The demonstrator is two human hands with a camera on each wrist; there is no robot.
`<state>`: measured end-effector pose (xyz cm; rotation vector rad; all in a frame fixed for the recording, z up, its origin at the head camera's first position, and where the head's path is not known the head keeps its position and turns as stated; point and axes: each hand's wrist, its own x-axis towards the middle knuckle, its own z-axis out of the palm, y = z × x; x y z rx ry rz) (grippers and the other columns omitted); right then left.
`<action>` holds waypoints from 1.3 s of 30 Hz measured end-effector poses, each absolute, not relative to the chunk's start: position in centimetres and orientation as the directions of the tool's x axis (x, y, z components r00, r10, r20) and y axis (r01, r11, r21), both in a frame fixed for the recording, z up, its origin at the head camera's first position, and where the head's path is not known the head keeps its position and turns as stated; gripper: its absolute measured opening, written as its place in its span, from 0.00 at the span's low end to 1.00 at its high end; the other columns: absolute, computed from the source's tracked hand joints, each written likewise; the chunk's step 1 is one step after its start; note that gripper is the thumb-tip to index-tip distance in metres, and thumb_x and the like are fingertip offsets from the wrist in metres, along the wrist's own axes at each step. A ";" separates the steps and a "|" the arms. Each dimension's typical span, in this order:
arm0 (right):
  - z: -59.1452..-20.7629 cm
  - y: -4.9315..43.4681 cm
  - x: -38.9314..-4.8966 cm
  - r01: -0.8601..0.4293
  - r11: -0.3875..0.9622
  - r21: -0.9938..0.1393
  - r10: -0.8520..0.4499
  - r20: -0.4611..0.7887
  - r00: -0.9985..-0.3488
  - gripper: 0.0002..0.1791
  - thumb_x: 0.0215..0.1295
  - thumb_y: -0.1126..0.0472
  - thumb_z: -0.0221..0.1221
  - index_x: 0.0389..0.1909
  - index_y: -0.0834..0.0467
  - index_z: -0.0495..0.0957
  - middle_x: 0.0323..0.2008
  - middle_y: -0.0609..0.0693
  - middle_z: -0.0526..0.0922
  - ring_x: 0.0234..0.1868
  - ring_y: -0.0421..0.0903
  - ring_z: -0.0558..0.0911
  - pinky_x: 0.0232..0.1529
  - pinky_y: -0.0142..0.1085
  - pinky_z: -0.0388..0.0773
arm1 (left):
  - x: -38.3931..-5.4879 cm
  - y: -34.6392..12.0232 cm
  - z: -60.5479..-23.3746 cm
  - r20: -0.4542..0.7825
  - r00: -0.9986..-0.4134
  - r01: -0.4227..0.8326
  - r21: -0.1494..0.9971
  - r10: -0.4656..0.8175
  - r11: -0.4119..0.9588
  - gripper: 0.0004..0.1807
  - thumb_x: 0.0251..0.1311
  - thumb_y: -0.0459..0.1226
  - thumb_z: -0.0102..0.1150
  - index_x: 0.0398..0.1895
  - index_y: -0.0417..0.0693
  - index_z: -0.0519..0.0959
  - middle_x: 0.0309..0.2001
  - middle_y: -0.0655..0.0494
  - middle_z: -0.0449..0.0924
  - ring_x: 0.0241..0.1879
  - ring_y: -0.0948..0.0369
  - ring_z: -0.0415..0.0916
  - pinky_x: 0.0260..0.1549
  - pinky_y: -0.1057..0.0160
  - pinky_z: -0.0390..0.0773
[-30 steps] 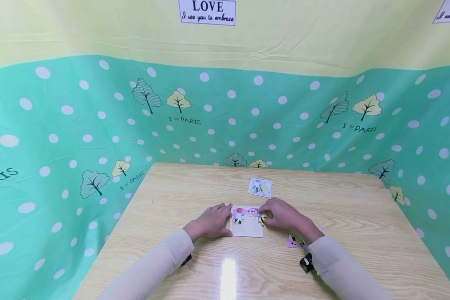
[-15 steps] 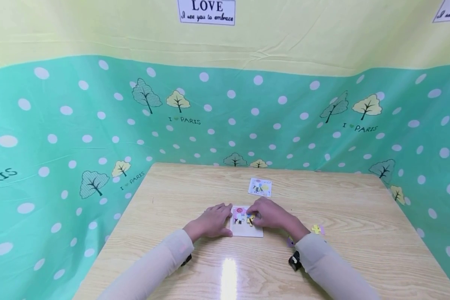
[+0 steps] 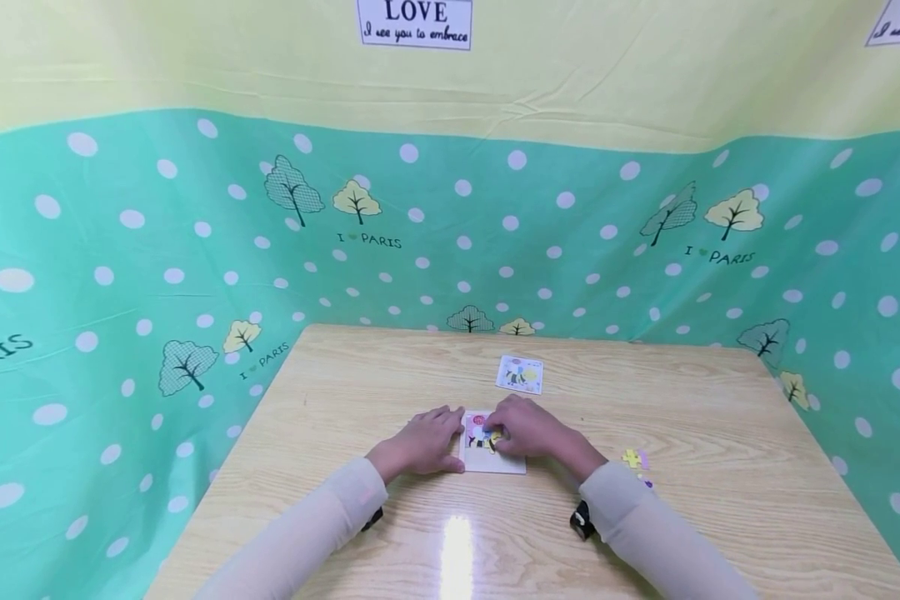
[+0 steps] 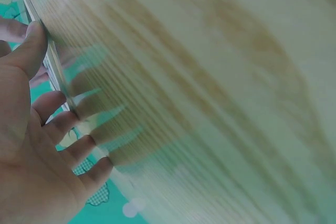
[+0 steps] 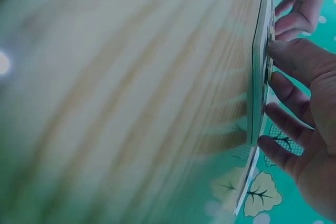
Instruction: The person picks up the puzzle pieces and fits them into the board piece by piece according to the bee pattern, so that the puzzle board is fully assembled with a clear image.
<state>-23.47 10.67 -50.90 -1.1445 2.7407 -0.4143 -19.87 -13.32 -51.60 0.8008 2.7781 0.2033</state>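
Right grip (image 3: 521, 427) pinches a yellow puzzle piece (image 3: 495, 437) on the board (image 3: 495, 465).
Its thumb and finger are close together. Left grip (image 3: 423, 442) touches the board's left side, fingers loose. Past the right grip lies a picture card (image 3: 521, 375); loose pieces (image 3: 633, 458) sit to its right.

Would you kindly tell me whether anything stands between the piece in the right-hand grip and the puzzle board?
Nothing visible does. The right-hand grip holds the yellow piece over the puzzle board; whether they touch is hidden. The left-hand grip is at the board's left edge, clear of the piece.
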 end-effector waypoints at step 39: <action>-48.9 13.6 -22.8 -0.631 0.669 -0.392 -0.693 -0.021 -0.721 0.15 0.67 0.59 0.64 0.53 0.54 0.86 0.47 0.47 0.88 0.53 0.47 0.83 0.62 0.48 0.79 | -19.8 -13.1 -51.5 -0.212 -0.828 0.479 0.213 0.519 0.851 0.49 0.61 0.62 0.64 0.77 0.45 0.62 0.80 0.47 0.57 0.79 0.46 0.56 0.73 0.38 0.65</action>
